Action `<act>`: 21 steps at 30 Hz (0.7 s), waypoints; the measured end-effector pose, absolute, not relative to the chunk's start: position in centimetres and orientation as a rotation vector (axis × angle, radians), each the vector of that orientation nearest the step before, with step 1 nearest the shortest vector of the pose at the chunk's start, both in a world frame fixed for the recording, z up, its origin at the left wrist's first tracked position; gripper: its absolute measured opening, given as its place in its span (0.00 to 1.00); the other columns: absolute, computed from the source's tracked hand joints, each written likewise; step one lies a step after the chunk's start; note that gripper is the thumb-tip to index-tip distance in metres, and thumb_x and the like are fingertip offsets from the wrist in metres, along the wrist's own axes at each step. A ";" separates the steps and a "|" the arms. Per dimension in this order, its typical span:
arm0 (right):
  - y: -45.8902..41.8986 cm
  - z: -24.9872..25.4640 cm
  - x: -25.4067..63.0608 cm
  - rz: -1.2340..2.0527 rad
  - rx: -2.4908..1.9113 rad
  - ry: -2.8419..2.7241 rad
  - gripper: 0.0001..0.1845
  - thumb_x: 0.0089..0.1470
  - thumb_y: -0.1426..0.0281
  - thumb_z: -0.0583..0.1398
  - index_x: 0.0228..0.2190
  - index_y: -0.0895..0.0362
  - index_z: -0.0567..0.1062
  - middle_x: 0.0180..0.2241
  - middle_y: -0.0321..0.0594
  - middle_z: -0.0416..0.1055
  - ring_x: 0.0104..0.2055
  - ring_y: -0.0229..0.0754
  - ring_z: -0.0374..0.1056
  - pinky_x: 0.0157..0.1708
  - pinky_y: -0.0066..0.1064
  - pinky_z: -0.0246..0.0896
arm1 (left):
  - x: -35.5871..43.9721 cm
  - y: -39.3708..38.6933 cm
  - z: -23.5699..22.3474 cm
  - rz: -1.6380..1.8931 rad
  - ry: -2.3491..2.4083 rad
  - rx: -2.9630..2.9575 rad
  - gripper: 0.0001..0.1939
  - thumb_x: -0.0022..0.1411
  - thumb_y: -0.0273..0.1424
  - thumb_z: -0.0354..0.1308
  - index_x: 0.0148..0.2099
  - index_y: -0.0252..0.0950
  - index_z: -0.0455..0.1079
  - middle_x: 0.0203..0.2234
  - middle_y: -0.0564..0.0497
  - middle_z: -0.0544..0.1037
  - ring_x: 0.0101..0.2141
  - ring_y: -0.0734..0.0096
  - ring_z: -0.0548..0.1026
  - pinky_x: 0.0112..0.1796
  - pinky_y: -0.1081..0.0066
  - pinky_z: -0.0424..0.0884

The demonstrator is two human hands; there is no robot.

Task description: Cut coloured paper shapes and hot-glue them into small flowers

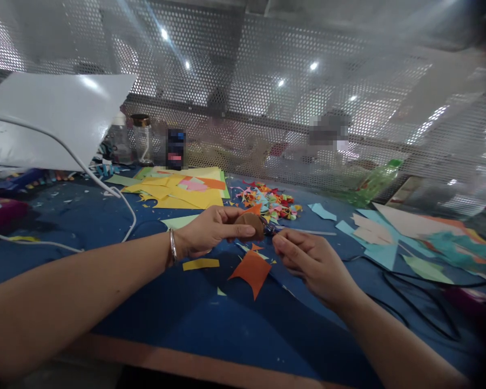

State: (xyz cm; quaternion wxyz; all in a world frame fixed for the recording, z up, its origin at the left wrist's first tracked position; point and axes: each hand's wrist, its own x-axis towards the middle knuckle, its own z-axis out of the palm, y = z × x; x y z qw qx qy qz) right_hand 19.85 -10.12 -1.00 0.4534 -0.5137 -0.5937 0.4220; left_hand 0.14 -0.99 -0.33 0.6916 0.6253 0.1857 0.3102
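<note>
My left hand (210, 231), with a metal bangle on its wrist, pinches a small brown piece of paper (249, 223) between thumb and fingers above the blue table (178, 313). My right hand (308, 259) is curled close beside it, its fingertips meeting at the right edge of the brown piece, where something small and dark shows that I cannot make out. An orange paper cutout (251, 270) lies flat on the table just below both hands. A yellow strip (201, 264) lies near my left wrist.
A heap of tiny coloured paper scraps (269, 201) sits behind the hands. Yellow sheets (178, 189) lie at back left, teal and peach sheets (389, 232) at right. A white cable (105, 186) and black cable (413, 302) cross the table. A perforated metal screen (267, 108) stands behind.
</note>
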 end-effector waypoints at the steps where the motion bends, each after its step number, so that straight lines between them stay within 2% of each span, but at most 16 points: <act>1: -10.1 -1.0 19.8 1.039 -1.269 -1.468 0.28 0.50 0.44 0.63 0.23 0.55 0.65 0.19 0.25 0.47 0.18 0.29 0.38 0.16 0.26 0.33 | 0.1 -1.0 -0.3 0.699 0.419 1.403 0.05 0.55 0.28 0.68 0.35 0.32 0.78 0.28 0.51 0.79 0.27 0.80 0.70 0.33 0.74 0.64; 8: -10.0 -1.0 19.9 1.042 -1.269 -1.479 0.27 0.51 0.44 0.63 0.24 0.55 0.66 0.19 0.24 0.46 0.17 0.29 0.37 0.15 0.26 0.32 | 0.2 -1.1 -0.4 0.714 0.386 1.395 0.07 0.55 0.29 0.68 0.36 0.31 0.78 0.31 0.48 0.80 0.34 0.74 0.76 0.42 0.72 0.68; 13: -9.9 -1.2 20.1 1.050 -1.270 -1.483 0.27 0.52 0.45 0.63 0.24 0.55 0.66 0.19 0.25 0.46 0.18 0.29 0.37 0.16 0.26 0.31 | 0.1 -1.0 -0.6 0.645 0.394 1.393 0.10 0.56 0.32 0.68 0.38 0.32 0.76 0.31 0.48 0.80 0.32 0.71 0.78 0.36 0.70 0.70; 21: -10.0 -1.2 20.4 1.070 -1.258 -1.504 0.25 0.55 0.47 0.62 0.24 0.55 0.66 0.18 0.24 0.44 0.18 0.29 0.36 0.16 0.26 0.31 | -0.2 -0.5 -0.4 0.654 0.397 1.514 0.10 0.55 0.34 0.68 0.37 0.32 0.78 0.31 0.48 0.80 0.30 0.75 0.76 0.33 0.72 0.66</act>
